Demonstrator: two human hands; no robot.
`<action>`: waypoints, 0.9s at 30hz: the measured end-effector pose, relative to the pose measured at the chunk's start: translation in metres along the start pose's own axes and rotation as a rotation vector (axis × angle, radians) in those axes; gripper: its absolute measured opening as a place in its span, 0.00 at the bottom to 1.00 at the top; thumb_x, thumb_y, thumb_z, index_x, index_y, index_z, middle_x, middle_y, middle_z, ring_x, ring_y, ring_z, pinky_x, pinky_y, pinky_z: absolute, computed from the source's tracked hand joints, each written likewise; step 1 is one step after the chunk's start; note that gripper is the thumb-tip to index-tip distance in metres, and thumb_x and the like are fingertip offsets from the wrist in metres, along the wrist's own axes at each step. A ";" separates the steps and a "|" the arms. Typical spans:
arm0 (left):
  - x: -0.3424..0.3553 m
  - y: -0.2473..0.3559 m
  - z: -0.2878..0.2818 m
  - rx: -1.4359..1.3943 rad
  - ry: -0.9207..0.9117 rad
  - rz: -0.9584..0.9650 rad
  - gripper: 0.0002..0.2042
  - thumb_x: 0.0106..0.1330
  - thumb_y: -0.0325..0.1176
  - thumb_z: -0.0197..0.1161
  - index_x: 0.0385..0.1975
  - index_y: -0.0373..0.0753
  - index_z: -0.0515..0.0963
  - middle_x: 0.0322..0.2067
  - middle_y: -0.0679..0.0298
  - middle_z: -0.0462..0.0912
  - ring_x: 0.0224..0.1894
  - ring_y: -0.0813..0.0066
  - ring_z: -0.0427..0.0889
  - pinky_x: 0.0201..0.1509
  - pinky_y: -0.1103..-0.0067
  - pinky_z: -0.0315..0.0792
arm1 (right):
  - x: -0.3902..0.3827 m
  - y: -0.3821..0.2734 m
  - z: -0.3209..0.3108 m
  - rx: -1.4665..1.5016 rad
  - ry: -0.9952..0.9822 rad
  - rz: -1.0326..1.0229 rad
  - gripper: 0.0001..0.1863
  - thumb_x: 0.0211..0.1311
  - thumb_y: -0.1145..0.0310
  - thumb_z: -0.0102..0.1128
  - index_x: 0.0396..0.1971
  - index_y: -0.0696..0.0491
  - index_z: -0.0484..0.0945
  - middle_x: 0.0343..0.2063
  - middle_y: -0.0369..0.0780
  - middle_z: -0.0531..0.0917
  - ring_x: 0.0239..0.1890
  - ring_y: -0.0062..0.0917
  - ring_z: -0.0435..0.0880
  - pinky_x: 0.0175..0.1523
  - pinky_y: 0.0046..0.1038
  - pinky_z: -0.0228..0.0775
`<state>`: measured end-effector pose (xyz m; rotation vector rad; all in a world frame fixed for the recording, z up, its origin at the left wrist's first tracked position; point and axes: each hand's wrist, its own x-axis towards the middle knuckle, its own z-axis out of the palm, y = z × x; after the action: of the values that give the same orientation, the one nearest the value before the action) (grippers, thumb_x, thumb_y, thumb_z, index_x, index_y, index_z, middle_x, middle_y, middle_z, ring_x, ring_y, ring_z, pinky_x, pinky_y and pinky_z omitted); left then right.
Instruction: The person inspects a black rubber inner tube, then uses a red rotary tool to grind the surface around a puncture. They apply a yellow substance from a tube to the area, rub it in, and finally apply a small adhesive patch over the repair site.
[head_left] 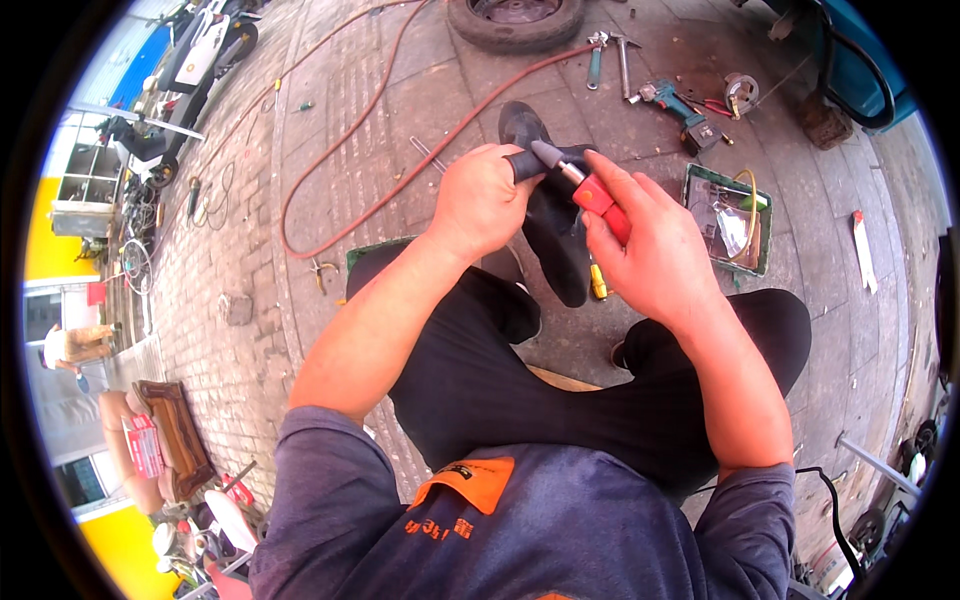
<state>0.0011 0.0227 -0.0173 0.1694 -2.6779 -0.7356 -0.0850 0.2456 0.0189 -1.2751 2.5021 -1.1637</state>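
A black rubber inner tube (558, 245) hangs in front of me, over the pavement between my knees. My left hand (480, 200) is closed around a fold of it, stretching the rubber over the fingers. Held in my right hand (645, 240) is a red rotary grinder (594, 194) with a silver collar and a grey cone-shaped tip. That tip lies against or just over the rubber beside my left fingers; I cannot tell whether it touches. A yellow-handled screwdriver (598, 281) is partly hidden below the tube.
A wheel with its tyre (515, 38) lies at the far side. A red hose (375, 208) loops across the left paving. At far right are an adjustable wrench (594, 68), a hammer (625, 65) and a cordless drill (683, 112). A green crate (766, 235) with small items stands right.
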 end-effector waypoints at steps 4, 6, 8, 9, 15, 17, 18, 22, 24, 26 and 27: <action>0.000 0.000 -0.001 0.162 0.012 0.122 0.07 0.66 0.28 0.70 0.42 0.46 0.90 0.35 0.63 0.88 0.39 0.55 0.85 0.42 0.65 0.80 | 0.003 0.009 -0.004 -0.024 0.016 0.020 0.28 0.67 0.64 0.68 0.66 0.53 0.79 0.40 0.49 0.86 0.41 0.50 0.89 0.47 0.46 0.83; -0.004 -0.001 0.001 0.255 -0.012 0.125 0.09 0.64 0.26 0.70 0.41 0.48 0.90 0.35 0.66 0.88 0.40 0.57 0.85 0.42 0.65 0.81 | -0.002 0.003 -0.011 0.034 -0.047 0.029 0.28 0.67 0.64 0.68 0.66 0.52 0.79 0.40 0.49 0.86 0.41 0.50 0.89 0.47 0.46 0.83; -0.003 -0.001 0.001 0.274 -0.002 0.166 0.11 0.61 0.25 0.69 0.40 0.49 0.90 0.35 0.66 0.88 0.40 0.58 0.86 0.43 0.65 0.81 | -0.005 0.000 -0.013 0.060 -0.075 0.021 0.28 0.67 0.64 0.68 0.67 0.51 0.80 0.39 0.49 0.86 0.41 0.50 0.89 0.47 0.46 0.83; -0.002 0.000 0.000 0.282 -0.001 0.192 0.12 0.60 0.24 0.69 0.40 0.49 0.90 0.35 0.66 0.88 0.40 0.58 0.86 0.43 0.65 0.81 | -0.005 0.003 -0.012 0.029 -0.066 0.024 0.28 0.67 0.64 0.68 0.66 0.51 0.80 0.40 0.49 0.86 0.41 0.50 0.89 0.47 0.45 0.83; -0.006 -0.002 0.001 0.309 -0.002 0.187 0.14 0.58 0.22 0.68 0.40 0.49 0.90 0.36 0.66 0.88 0.40 0.58 0.86 0.43 0.65 0.82 | -0.007 0.002 -0.013 0.032 -0.063 -0.014 0.27 0.67 0.64 0.68 0.65 0.52 0.80 0.39 0.49 0.86 0.40 0.50 0.89 0.46 0.46 0.83; -0.004 -0.003 0.003 0.299 -0.018 0.168 0.13 0.59 0.23 0.69 0.40 0.49 0.90 0.35 0.66 0.88 0.40 0.57 0.86 0.44 0.65 0.82 | -0.004 0.008 -0.008 -0.007 -0.012 -0.016 0.26 0.67 0.64 0.68 0.64 0.52 0.80 0.39 0.49 0.86 0.40 0.50 0.89 0.46 0.46 0.83; -0.001 -0.004 0.002 0.298 -0.021 0.162 0.12 0.59 0.23 0.69 0.40 0.49 0.90 0.35 0.66 0.88 0.40 0.57 0.86 0.44 0.65 0.82 | 0.000 0.012 -0.008 -0.042 -0.035 -0.006 0.27 0.66 0.64 0.68 0.65 0.52 0.80 0.39 0.49 0.86 0.40 0.50 0.89 0.46 0.46 0.83; -0.001 -0.001 -0.001 0.277 -0.026 0.129 0.10 0.62 0.25 0.71 0.40 0.48 0.90 0.35 0.65 0.88 0.40 0.57 0.86 0.44 0.66 0.81 | -0.010 -0.002 -0.010 0.034 -0.087 -0.010 0.28 0.66 0.64 0.67 0.66 0.52 0.80 0.39 0.49 0.86 0.40 0.50 0.89 0.46 0.47 0.83; 0.003 0.002 -0.002 0.250 -0.013 0.139 0.09 0.63 0.25 0.71 0.40 0.48 0.90 0.35 0.65 0.88 0.40 0.57 0.86 0.44 0.65 0.81 | 0.001 0.008 -0.008 -0.033 -0.036 -0.003 0.28 0.66 0.64 0.68 0.66 0.52 0.80 0.39 0.48 0.85 0.40 0.50 0.89 0.46 0.47 0.83; -0.003 0.004 -0.002 0.229 -0.029 0.120 0.09 0.63 0.25 0.71 0.40 0.48 0.90 0.35 0.64 0.88 0.39 0.56 0.85 0.44 0.65 0.81 | -0.003 0.009 -0.006 -0.038 -0.010 -0.005 0.29 0.65 0.63 0.69 0.66 0.52 0.79 0.39 0.48 0.85 0.40 0.50 0.89 0.45 0.47 0.83; -0.004 0.003 -0.001 0.225 -0.025 0.106 0.09 0.63 0.25 0.71 0.40 0.48 0.90 0.34 0.64 0.87 0.39 0.56 0.85 0.44 0.65 0.81 | -0.004 0.005 -0.007 -0.026 -0.030 -0.009 0.29 0.65 0.63 0.69 0.66 0.52 0.79 0.40 0.48 0.85 0.40 0.50 0.89 0.45 0.47 0.83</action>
<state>0.0048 0.0251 -0.0162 0.0744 -2.7641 -0.4064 -0.0885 0.2547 0.0192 -1.3011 2.5007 -1.1086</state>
